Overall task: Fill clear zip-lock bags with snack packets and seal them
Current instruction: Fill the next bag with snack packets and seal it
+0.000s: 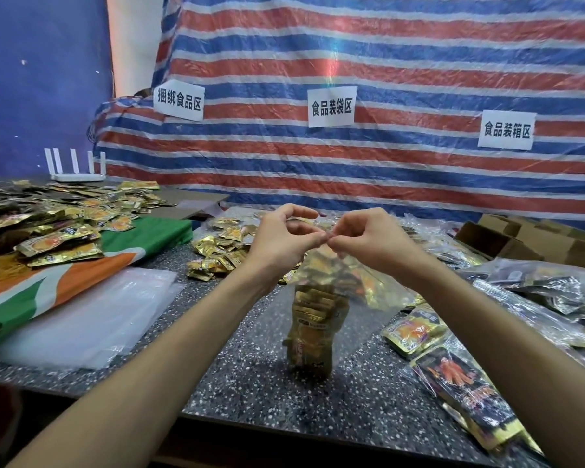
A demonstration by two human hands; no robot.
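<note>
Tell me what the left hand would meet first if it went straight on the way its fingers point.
Likely the right hand: the left hand points rightward along the top of the clear zip-lock bag both pinch, fingertips nearly touching, though depth is unclear.

white router back left | striped tarp behind | cardboard boxes far right
</note>
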